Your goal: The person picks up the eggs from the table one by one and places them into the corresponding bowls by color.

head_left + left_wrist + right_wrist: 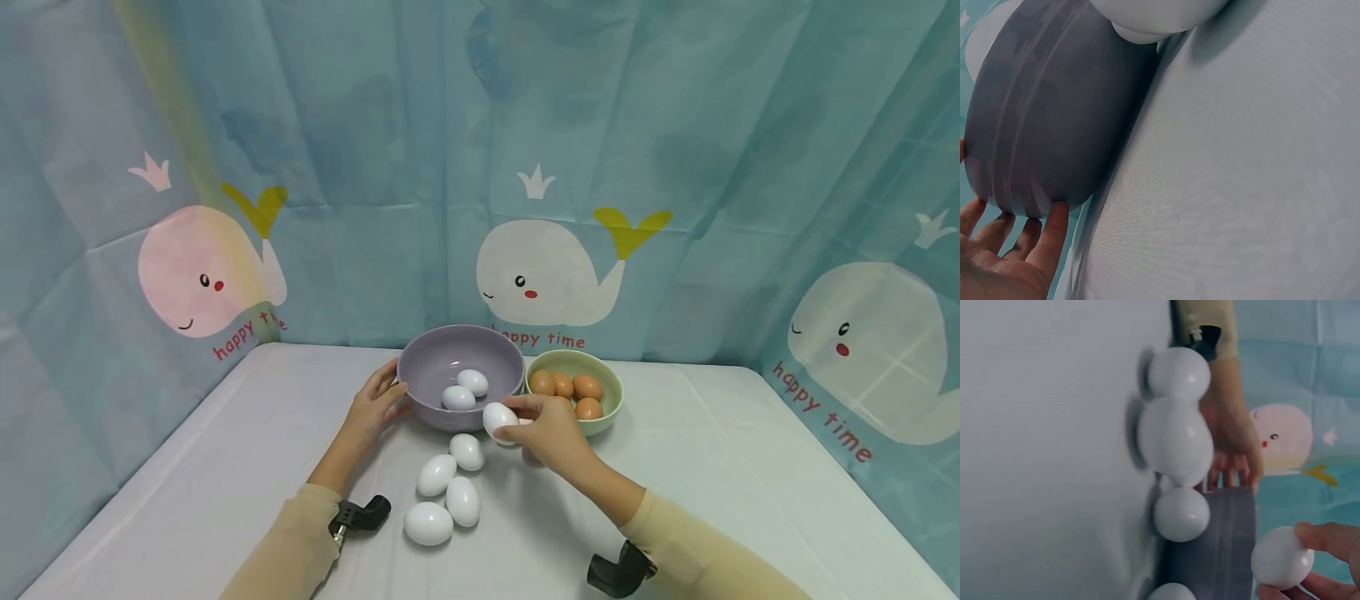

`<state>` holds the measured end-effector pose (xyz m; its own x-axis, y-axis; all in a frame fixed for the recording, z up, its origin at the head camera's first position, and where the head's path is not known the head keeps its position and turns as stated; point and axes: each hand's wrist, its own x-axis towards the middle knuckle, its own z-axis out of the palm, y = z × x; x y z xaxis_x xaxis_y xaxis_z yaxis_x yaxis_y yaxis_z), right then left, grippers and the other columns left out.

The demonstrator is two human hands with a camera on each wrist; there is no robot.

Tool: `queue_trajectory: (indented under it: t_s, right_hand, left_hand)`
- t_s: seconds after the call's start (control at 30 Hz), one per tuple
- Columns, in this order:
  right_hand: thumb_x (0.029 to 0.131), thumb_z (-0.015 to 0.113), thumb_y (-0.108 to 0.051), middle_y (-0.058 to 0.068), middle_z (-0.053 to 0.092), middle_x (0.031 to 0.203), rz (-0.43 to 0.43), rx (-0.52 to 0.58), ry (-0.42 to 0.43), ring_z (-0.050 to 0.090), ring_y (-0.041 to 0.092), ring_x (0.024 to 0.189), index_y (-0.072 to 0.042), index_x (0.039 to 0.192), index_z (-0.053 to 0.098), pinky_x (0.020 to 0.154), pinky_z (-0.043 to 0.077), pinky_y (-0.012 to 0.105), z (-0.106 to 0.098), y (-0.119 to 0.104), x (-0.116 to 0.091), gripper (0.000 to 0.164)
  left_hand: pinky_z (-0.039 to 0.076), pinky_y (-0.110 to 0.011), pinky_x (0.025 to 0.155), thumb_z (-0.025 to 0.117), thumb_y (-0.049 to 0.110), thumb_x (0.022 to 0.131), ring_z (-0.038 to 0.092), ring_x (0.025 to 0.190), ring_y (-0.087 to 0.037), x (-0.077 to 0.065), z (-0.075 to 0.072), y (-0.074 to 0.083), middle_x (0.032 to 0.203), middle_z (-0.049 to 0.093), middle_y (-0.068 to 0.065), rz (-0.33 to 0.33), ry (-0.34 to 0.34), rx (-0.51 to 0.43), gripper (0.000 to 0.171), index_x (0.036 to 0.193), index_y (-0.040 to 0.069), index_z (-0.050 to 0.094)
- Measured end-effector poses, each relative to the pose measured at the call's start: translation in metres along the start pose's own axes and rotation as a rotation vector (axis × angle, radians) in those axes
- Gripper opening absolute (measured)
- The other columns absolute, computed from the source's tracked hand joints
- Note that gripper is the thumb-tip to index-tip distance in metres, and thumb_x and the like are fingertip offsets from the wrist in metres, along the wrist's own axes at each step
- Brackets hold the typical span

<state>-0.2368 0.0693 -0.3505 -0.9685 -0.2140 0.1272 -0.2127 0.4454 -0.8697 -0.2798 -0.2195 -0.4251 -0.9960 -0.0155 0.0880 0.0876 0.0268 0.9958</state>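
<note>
My right hand (555,433) pinches a white egg (499,422) between thumb and fingers, just in front of the purple bowl's right side; the right wrist view shows this egg (1282,557) too. My left hand (372,406) rests against the left side of the purple bowl (420,375), its fairly straight fingers (1054,234) touching the outer wall. Two white eggs (465,390) lie inside that bowl. Several more white eggs (437,475) lie on the table in front of it. A bit of white shows behind my right fingers, mostly hidden.
A pale green bowl (617,398) with several brown eggs stands close to the purple bowl's right side. White cloth covers the table (712,467). Behind and at the sides hangs a blue curtain (420,267) with whale prints. Black camera mounts (618,571) are on both wrists.
</note>
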Motion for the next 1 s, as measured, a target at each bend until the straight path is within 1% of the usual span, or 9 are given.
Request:
queue_trajectory:
  t_s: [0.1,0.27,0.37,0.47,0.63,0.83,1.0]
  right_hand:
    - [0.074,0.087,-0.013,0.008,0.077,0.107,-0.011,-0.004,0.001,0.071,0.019,0.102,-0.008,0.110,0.076,0.082,0.061,0.031,-0.001,-0.008,0.007,0.039]
    - [0.074,0.087,-0.020,0.002,0.077,0.107,-0.012,0.009,-0.031,0.071,0.015,0.101,-0.014,0.113,0.076,0.086,0.060,0.031,0.003,-0.016,0.022,0.041]
    - [0.075,0.087,-0.022,0.003,0.077,0.109,-0.013,0.021,-0.043,0.070,0.015,0.102,-0.013,0.114,0.076,0.085,0.060,0.031,0.006,-0.019,0.031,0.042]
    - [0.076,0.086,-0.021,0.004,0.077,0.109,0.002,0.037,-0.060,0.071,0.016,0.101,-0.012,0.113,0.076,0.083,0.060,0.030,0.009,-0.020,0.042,0.040]
    - [0.075,0.087,-0.022,0.004,0.078,0.103,0.034,-0.026,-0.056,0.072,0.013,0.094,-0.013,0.108,0.078,0.077,0.060,0.026,0.013,-0.017,0.057,0.036]
    - [0.073,0.087,-0.018,0.008,0.078,0.103,0.067,-0.035,-0.069,0.069,0.010,0.086,-0.008,0.108,0.077,0.073,0.058,0.023,0.019,-0.012,0.073,0.038]
    - [0.073,0.088,-0.015,0.009,0.078,0.103,0.035,-0.123,-0.079,0.070,0.014,0.088,-0.006,0.109,0.077,0.074,0.058,0.024,0.022,-0.010,0.083,0.039]
  left_hand:
    - [0.045,-0.048,0.112,0.051,0.019,0.105,0.025,0.152,-0.030,-0.001,-0.001,0.000,0.166,0.022,-0.009,0.004,0.000,0.002,0.062,0.159,0.011,0.022]
    - [0.046,-0.047,0.112,0.052,0.020,0.104,0.026,0.152,-0.030,-0.002,-0.001,0.001,0.166,0.023,-0.010,0.009,0.003,0.001,0.062,0.158,0.011,0.023]
    - [0.044,-0.049,0.113,0.051,0.019,0.104,0.026,0.152,-0.030,-0.002,0.000,0.002,0.166,0.023,-0.010,0.007,0.005,-0.002,0.061,0.158,0.011,0.023]
    - [0.042,-0.051,0.114,0.050,0.017,0.105,0.025,0.153,-0.031,-0.001,0.000,0.002,0.166,0.022,-0.010,0.003,0.001,-0.008,0.061,0.159,0.011,0.023]
    - [0.041,-0.051,0.115,0.049,0.015,0.105,0.023,0.153,-0.033,-0.001,0.002,0.001,0.166,0.021,-0.012,-0.001,-0.005,-0.018,0.060,0.158,0.009,0.022]
    - [0.043,-0.050,0.114,0.049,0.015,0.105,0.025,0.152,-0.032,-0.002,0.003,0.001,0.166,0.022,-0.011,-0.008,0.004,-0.014,0.060,0.158,0.011,0.023]
    - [0.043,-0.050,0.113,0.048,0.014,0.105,0.024,0.152,-0.034,-0.002,0.003,0.003,0.166,0.022,-0.013,0.002,0.009,-0.016,0.059,0.158,0.009,0.022]
